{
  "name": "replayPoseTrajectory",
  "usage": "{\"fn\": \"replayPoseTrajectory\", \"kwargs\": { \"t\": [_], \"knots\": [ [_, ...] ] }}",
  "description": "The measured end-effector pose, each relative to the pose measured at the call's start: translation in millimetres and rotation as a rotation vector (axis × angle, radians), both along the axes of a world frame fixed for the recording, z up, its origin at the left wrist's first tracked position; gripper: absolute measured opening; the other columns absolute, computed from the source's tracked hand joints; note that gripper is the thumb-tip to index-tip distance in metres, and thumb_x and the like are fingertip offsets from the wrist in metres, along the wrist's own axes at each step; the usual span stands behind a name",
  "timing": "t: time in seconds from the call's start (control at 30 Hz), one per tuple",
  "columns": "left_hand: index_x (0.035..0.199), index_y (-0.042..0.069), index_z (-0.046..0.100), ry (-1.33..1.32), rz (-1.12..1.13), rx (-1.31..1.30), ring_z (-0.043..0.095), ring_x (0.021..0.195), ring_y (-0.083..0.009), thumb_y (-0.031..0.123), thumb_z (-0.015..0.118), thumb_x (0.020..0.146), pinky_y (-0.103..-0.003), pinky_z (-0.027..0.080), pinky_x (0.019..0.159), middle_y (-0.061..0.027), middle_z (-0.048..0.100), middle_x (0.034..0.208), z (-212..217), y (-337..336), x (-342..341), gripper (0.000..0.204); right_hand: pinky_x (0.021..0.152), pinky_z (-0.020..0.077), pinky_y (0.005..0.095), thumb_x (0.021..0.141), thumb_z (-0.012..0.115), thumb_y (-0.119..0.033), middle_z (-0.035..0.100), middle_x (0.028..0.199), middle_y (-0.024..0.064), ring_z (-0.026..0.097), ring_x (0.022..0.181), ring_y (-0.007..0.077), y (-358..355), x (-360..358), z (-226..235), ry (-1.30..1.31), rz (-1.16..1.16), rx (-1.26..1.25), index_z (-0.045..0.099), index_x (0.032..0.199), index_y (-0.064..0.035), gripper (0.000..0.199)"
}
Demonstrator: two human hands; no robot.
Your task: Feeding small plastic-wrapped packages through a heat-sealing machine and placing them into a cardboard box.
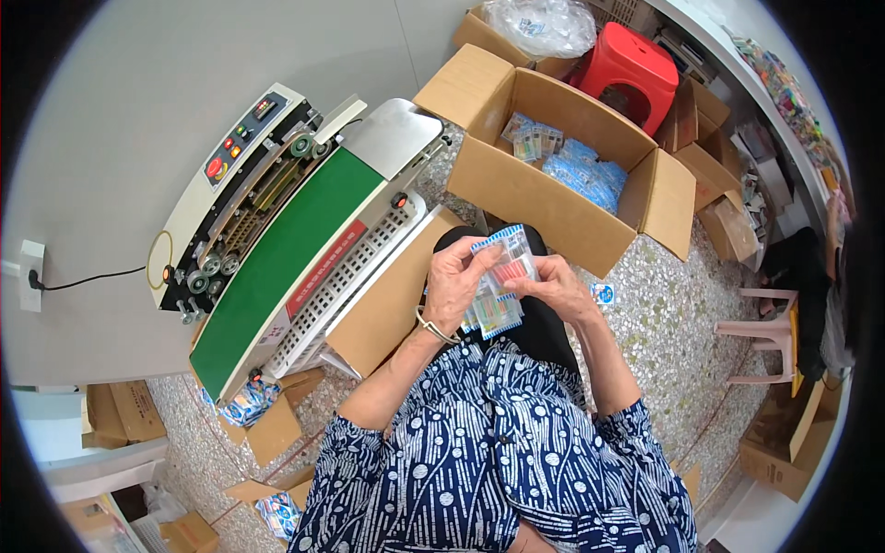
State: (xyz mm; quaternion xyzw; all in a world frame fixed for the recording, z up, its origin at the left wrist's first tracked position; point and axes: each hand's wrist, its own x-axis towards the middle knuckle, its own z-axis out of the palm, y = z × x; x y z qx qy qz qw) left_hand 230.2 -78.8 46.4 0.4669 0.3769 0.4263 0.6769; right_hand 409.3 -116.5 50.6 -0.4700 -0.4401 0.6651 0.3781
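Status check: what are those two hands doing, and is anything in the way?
Left hand and right hand: both holding a clear packet. More packets over the lap. Open carton ahead, not blocking.

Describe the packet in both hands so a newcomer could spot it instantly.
Find the large open cardboard box by the red stool. Below it in the picture, the left hand and right hand hold a clear packet. Its red patch sets it apart from the packets beneath.
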Motion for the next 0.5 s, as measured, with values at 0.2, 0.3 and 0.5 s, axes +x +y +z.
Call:
{"fn": "replayPoseTrajectory", "kwargs": {
  "t": [0.2, 0.3, 0.5],
  "knots": [
    [0.093, -0.003, 0.060, 0.060, -0.064, 0.179, 0.059, 0.074, -0.0069, 0.009, 0.066, 0.081, -0.022, 0.049, 0.064, -0.0048, 0.065, 0.081, -16.3, 1.1, 14.0, 0.018, 0.075, 0.0478, 0.0245, 0.077, 0.072, -0.016, 0.066, 0.084, 0.0041, 0.060, 0.078, 0.0093, -0.5, 6.1, -16.1, 0.081, -0.087, -0.001, 0.067, 0.089, 0.0007, 0.021],
    [0.091, -0.002, 0.060, 0.075, -0.120, 0.133, 0.059, 0.073, -0.0070, 0.008, 0.066, 0.080, -0.023, 0.049, 0.063, -0.0051, 0.065, 0.080, -9.9, 2.5, 21.3, 0.015, 0.075, 0.0482, 0.0241, 0.078, 0.072, -0.018, 0.067, 0.086, 0.0051, 0.060, 0.080, 0.0094, -3.6, 16.1, -20.3, 0.083, -0.077, 0.008, 0.067, 0.095, 0.0017, 0.027],
    [0.102, -0.001, 0.058, 0.220, -0.185, 0.177, 0.059, 0.081, -0.0085, 0.008, 0.065, 0.082, -0.024, 0.049, 0.073, -0.0043, 0.064, 0.088, -19.2, 12.4, 28.7, 0.023, 0.074, 0.0478, 0.0234, 0.078, 0.071, -0.018, 0.067, 0.086, 0.0051, 0.061, 0.079, 0.0090, 2.7, 26.2, -31.0, 0.069, -0.087, 0.006, 0.068, 0.093, 0.0021, 0.025]
  ]
}}
